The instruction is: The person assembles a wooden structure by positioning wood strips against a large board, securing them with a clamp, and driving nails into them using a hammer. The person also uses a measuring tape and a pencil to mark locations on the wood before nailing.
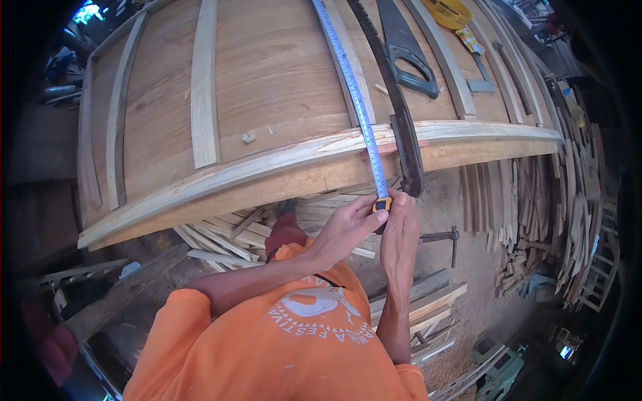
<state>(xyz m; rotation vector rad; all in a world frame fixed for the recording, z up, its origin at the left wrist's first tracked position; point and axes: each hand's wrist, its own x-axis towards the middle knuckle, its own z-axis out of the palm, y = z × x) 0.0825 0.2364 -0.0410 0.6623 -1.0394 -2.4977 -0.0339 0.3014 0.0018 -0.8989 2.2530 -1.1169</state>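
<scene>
My left hand (349, 226) and my right hand (400, 230) close together around a tape measure (382, 204) with an orange and black case, just off the near edge of the panel. Its pulled-out blade (352, 80) runs away from me, across the front wooden rail (294, 152) and along a crosswise strip. Right beside the blade lies a long dark bar clamp (394, 93), reaching over the rail; its screw handle (455, 247) sticks out below, right of my right hand. The far end of the blade is out of view.
A handsaw (409, 63) lies right of the clamp, with a yellow round container (447, 12) and a yellow-handled square (476, 53) beyond. Several strips (205, 87) cross the plywood panel (267, 73). Cut wood lies under the panel, and stacked boards (525, 200) stand at right.
</scene>
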